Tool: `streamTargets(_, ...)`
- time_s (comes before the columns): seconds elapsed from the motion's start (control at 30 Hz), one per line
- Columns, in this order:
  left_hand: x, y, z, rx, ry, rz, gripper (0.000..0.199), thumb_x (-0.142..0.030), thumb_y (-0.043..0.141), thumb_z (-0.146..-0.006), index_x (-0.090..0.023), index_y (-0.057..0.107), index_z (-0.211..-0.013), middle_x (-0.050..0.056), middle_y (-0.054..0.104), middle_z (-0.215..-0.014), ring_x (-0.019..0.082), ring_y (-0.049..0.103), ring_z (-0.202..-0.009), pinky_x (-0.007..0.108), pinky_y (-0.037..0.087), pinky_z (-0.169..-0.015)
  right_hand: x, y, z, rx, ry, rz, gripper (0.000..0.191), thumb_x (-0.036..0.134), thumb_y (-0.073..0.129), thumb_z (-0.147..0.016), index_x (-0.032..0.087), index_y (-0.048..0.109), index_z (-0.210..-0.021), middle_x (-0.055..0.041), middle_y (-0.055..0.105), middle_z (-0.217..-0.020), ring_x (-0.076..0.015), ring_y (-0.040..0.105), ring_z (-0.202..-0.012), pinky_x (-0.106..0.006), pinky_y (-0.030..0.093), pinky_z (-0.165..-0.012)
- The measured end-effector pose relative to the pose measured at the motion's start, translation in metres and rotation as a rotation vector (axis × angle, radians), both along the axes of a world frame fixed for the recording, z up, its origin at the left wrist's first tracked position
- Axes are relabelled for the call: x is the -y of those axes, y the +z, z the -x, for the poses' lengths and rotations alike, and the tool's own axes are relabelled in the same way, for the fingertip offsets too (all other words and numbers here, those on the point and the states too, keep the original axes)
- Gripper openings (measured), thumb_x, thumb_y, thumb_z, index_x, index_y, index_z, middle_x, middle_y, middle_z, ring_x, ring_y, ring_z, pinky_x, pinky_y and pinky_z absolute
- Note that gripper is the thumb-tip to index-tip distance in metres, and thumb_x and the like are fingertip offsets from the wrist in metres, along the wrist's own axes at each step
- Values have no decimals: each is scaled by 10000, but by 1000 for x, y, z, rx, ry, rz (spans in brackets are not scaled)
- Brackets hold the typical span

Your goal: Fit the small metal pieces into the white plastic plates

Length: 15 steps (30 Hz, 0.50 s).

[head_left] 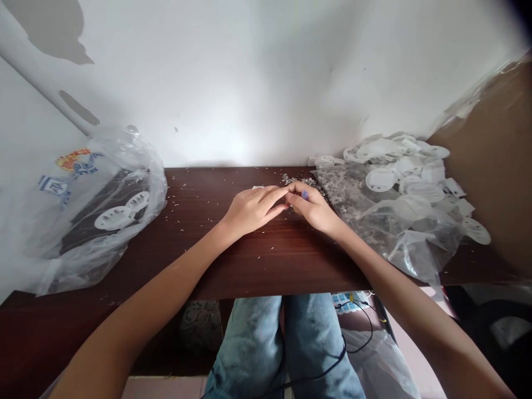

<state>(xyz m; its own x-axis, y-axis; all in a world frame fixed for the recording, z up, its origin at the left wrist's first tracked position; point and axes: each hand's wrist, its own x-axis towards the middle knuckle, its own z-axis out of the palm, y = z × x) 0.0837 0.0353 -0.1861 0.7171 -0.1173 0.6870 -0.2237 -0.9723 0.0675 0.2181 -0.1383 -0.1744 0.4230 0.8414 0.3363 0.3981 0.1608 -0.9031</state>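
Note:
My left hand (250,210) and my right hand (312,209) meet fingertip to fingertip over the middle of the brown table. The right fingers are closed in a pinch, and a small purple rounded end (305,194) pokes out between them; the rest of that object is hidden. The left fingers are bent and pressed together, covering whatever they hold. Just behind the left knuckles a bit of something white (258,187) shows. Small metal pieces (310,181) lie in a heap beyond the right hand.
At the left, a clear plastic bag (143,149) holds white slotted plates (114,218). On the right, a plastic bag of small metal parts (353,191) lies before piled white plastic pieces (424,191) and a cardboard box (494,160). Tiny white scraps dot the brown table (266,271); a wall stands behind.

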Motion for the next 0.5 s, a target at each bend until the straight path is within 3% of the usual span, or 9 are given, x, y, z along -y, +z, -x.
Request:
streamTargets(0.17, 2, -1, -2, 69, -33, 32, 231, -267, 676, -1025, -224, 706, -1250, 77, 813, -1160, 199, 798, -993, 329, 628, -889, -1, 0, -3, -58, 38, 35, 319, 514, 641, -996, 218, 608, -883, 27, 472, -722, -148, 397, -674, -287, 320, -613)
streamTargets(0.33, 0, 3, -2, 167, -61, -43, 183, -196, 638, -1030, -211, 714, -1196, 69, 815, -1144, 192, 796, -1003, 321, 625, -884, 0, 1, -3, -45, 39, 35, 274, 486, 642, -999, 221, 633, -929, 25, 484, -736, -150, 402, -680, -287, 321, -615)
streamTargets(0.5, -2, 6, -1, 117, 6, -87, 168, -184, 571, -1036, -197, 696, -1148, 74, 801, -1092, 189, 776, -926, 300, 590, -781, 0, 2, -3, -6, -3, 38, 249, 461, 639, -995, 220, 641, -933, 12, 538, -772, -159, 448, -715, -297, 352, -648)
